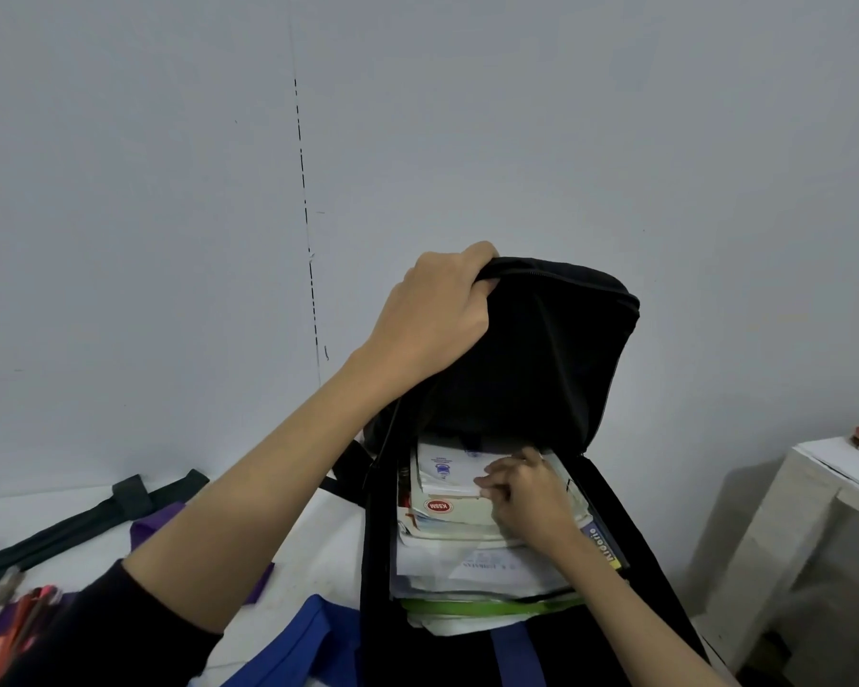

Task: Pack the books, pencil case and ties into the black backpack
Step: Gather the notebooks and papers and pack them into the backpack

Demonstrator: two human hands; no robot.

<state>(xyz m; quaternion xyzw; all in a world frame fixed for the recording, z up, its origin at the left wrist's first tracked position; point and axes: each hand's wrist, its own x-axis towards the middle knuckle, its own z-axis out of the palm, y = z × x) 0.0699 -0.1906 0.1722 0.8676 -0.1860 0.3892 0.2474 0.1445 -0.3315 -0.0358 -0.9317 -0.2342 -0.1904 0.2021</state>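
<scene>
Head view: left hand [435, 309] grips backpack [541, 369] flap, holding it up. Right hand [526, 493] pinches top book among books [467, 547] stacked inside. Ties [85, 523], pencil case [16, 617] on table, left. Advice: keep flap high, square stack flat, leave room.

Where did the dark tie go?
The dark tie lies flat on the white table, on the left of the head view. It sits left of the black backpack, not yet packed.

red "KSSM" badge upside down on book [447, 510], other txt unreadable
</scene>
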